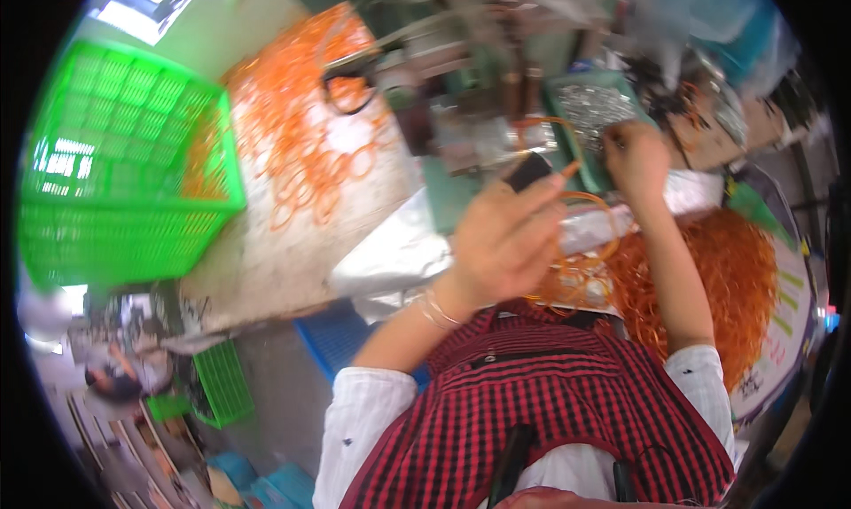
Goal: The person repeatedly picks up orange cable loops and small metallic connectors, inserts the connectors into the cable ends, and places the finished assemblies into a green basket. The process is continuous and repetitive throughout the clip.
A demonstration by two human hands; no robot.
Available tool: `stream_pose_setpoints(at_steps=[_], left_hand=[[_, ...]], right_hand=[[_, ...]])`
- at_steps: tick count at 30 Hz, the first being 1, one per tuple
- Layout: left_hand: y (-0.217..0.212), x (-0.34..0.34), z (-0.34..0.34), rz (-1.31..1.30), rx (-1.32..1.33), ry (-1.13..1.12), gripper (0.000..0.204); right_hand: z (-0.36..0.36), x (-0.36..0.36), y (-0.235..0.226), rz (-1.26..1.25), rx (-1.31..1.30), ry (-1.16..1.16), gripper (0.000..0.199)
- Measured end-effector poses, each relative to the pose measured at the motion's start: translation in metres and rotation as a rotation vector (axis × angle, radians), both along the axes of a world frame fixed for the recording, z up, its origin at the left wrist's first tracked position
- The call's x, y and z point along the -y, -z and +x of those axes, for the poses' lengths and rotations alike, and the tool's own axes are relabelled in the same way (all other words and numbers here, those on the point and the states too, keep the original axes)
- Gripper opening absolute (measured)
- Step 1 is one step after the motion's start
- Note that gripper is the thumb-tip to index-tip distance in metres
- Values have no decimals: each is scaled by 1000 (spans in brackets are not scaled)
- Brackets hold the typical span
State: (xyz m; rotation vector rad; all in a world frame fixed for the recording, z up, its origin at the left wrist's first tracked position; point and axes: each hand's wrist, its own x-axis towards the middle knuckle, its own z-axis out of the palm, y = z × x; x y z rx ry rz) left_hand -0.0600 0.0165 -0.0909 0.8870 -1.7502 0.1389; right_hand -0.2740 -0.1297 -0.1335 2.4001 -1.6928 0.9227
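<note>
My left hand point(510, 243) is raised in front of a bench machine point(483, 137), its fingers closed on a thin orange plastic ring point(567, 132) that curves up beyond the fingertips. Beside the thumb side sits a small black piece point(529, 172); blur hides whether it is on a finger or on the machine. My right hand point(640, 159) is at the edge of a green tray point(581, 159) holding small shiny metal parts point(596, 106). Its fingers are curled together, and whatever they pinch is too small to name. Another orange ring point(603, 203) hangs between my hands.
A heap of orange rings point(700, 278) lies at my right. More loose rings point(297, 110) cover the bench at the left, by a bright green basket point(115, 172). Silver sheeting point(399, 247) drapes the bench edge. A blue crate point(332, 340) stands below; another person point(133, 371) is far left.
</note>
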Motion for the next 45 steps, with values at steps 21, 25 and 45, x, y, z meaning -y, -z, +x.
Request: stream_pose_setpoints(at_steps=[21,25,45], left_hand=[[110,-29,247,659,235,-1008,33],[43,-47,211,485,-157,-886,18],[-2,10,122,142,-1078,41,13]], right_hand=[[-34,-34,-19,211,424,-21,16],[-69,-55,-24,245,516,101,14],[83,-30,-93,659,1049,-538,47]])
